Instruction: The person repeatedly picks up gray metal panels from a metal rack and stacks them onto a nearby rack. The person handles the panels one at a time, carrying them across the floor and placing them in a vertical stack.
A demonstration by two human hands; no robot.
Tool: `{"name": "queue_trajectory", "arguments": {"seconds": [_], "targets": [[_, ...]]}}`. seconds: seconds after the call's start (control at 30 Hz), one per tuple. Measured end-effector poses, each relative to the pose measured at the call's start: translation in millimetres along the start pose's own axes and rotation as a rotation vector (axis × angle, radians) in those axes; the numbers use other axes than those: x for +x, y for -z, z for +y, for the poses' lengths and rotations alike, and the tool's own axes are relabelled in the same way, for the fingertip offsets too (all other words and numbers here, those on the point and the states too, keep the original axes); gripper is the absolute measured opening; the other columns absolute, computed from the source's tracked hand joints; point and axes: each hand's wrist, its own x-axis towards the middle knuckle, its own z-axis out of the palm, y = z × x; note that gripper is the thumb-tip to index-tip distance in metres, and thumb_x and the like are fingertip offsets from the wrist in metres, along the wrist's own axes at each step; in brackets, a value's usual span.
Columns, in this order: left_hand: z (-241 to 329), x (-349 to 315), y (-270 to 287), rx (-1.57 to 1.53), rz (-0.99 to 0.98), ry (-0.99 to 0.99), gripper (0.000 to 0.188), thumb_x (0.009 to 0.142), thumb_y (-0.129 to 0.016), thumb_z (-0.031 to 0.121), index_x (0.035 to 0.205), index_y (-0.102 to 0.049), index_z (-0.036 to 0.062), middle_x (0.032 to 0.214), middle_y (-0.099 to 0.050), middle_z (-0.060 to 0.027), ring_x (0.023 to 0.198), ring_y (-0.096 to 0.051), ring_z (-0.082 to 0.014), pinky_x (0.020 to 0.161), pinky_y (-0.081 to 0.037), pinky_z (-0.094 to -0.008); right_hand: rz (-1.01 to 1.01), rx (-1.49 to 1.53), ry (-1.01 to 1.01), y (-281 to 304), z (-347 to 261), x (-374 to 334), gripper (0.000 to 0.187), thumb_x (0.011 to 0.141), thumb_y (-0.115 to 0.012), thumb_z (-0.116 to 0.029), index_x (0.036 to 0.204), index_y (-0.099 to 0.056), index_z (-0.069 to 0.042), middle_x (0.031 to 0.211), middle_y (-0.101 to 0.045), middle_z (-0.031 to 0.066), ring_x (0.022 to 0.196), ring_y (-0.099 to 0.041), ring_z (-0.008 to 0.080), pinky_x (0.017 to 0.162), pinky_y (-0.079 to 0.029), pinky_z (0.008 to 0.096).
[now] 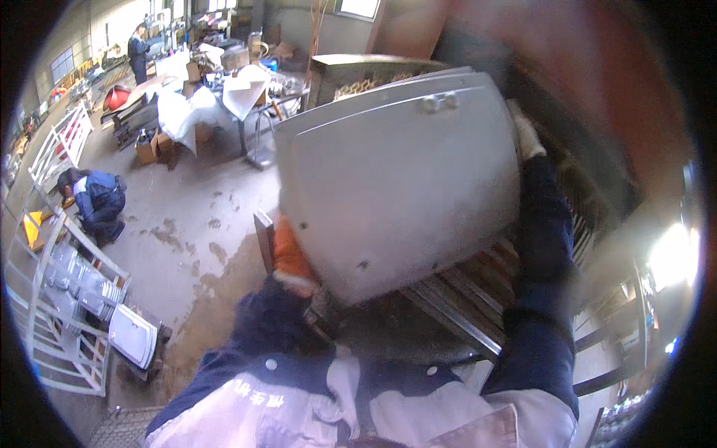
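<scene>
A large light-grey panel with a curved upper edge, rounded corners and a few small holes is held up in front of my chest, tilted. Another thin edge shows behind its top, so there may be more than one panel. My left hand, in an orange glove, grips the panel's lower left edge; its fingertips are hidden behind it. On the upper right edge is my right hand in a whitish glove, fingers partly hidden by the panel. Two small raised fittings sit near the panel's top.
Beneath the panel lie metal slats, with a dark open-topped bin behind. A blurred reddish surface rises at right. A person crouches by white metal frames at left; another person stands far off near cluttered tables.
</scene>
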Motion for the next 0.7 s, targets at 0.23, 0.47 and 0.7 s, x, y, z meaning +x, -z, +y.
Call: {"name": "queue_trajectory", "arguments": {"seconds": [0.23, 0.47, 0.7], "targets": [[-78, -11, -78, 0.662, 0.019, -0.455, 0.054, 0.098, -0.054, 0.025, 0.141, -0.042, -0.0054, 0.133, -0.055, -0.0221, 0.120, -0.055, -0.0324, 0.105, -0.042, -0.0401, 0.095, -0.291, 0.215, 27, 208, -18, 0.066, 0.099, -0.045, -0.053, 0.141, -0.046, -0.001, 0.130, -0.058, 0.0223, 0.113, -0.061, 0.0343, 0.092, -0.053, 0.0432], [-111, -4, -111, 0.928, -0.041, -0.673, 0.069, 0.093, -0.053, 0.031, 0.148, -0.036, -0.0070, 0.145, -0.046, -0.0274, 0.138, -0.041, -0.0401, 0.116, -0.027, -0.0441, 0.522, -0.711, 0.501, 3, 233, -29, 0.077, 0.097, -0.049, -0.059, 0.144, -0.045, 0.001, 0.140, -0.052, 0.0248, 0.125, -0.053, 0.0372, 0.104, -0.043, 0.0388], [-98, 7, -90, 0.953, -0.078, -0.718, 0.059, 0.090, -0.057, 0.011, 0.142, -0.041, -0.0114, 0.140, -0.047, -0.0326, 0.133, -0.045, -0.0449, 0.115, -0.029, -0.0473, 0.649, -0.346, 0.557, -51, 216, -30, 0.069, 0.097, -0.050, -0.054, 0.140, -0.050, 0.000, 0.137, -0.056, 0.0242, 0.126, -0.051, 0.0425, 0.106, -0.040, 0.0406]]}}
